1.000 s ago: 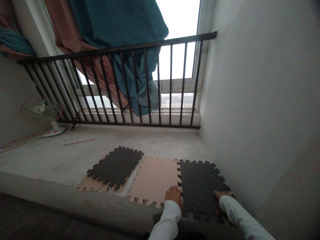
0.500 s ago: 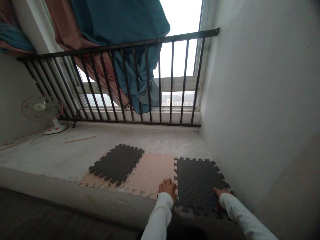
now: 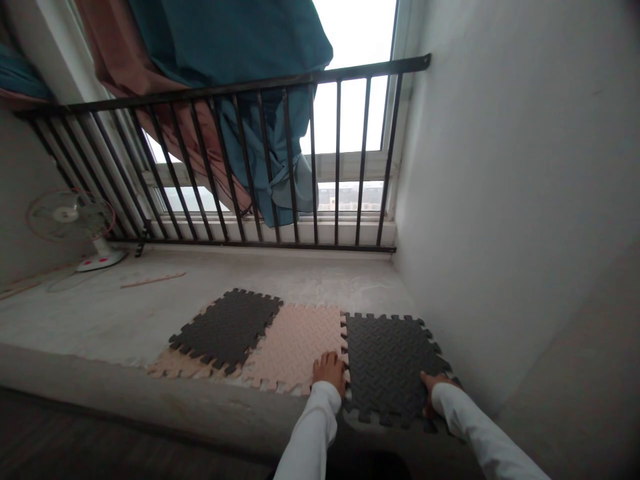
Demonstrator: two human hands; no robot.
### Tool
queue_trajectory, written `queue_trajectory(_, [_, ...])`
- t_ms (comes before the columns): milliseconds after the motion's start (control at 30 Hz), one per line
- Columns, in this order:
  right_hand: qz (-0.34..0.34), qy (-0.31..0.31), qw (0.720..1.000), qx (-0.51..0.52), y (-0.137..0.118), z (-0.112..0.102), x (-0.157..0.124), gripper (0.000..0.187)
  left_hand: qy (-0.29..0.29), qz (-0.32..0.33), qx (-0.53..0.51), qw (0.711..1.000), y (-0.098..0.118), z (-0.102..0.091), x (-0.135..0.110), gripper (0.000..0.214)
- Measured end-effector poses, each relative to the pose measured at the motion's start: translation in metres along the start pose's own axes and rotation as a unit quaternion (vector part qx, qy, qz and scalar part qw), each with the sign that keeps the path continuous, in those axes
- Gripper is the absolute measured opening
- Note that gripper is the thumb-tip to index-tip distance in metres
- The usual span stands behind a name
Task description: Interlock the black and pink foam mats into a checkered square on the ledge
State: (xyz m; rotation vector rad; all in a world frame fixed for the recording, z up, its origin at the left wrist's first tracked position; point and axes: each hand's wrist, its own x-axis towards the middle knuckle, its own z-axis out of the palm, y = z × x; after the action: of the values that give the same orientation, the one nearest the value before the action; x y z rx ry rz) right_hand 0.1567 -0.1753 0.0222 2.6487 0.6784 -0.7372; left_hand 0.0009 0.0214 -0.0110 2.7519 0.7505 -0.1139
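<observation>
Head view: left hand (image 3: 329, 371) and right hand (image 3: 434, 387) lie seemingly flat, ungripping, on black mat (image 3: 387, 360).

Left hand (image 3: 329, 371) on mat seam, right hand (image 3: 434, 387) pressing black mat (image 3: 387, 357)

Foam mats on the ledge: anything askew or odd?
Yes. The far-left dark mat lies loose and skewed on top of a pink mat, not interlocked. The pink mat and dark mat under the left hand and right hand sit joined.

One head-worn camera looks forward and down, close over the foam mats (image 3: 300, 340), toward the railing (image 3: 240, 153).
</observation>
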Motion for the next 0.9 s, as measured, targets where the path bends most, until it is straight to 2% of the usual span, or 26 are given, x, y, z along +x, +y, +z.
queue_trajectory(300, [0.003,0.012,1.000,0.011,0.001,0.004,0.007,0.096,-0.048,0.008,0.007,0.999,-0.002,0.000,-0.010,0.047])
queue_trajectory(467, [0.006,0.016,1.000,0.011,0.003,0.009,0.012,0.098,-0.054,0.009,0.013,0.998,0.000,-0.002,-0.017,0.046])
queue_trajectory(667, [0.012,0.019,0.999,0.037,0.004,0.014,0.020,0.101,-0.076,0.002,0.028,0.997,0.013,-0.006,-0.026,0.050])
queue_trajectory(900, [0.025,0.020,0.999,0.030,0.004,0.014,0.020,0.098,-0.080,-0.042,0.025,0.996,0.025,-0.002,-0.024,0.053])
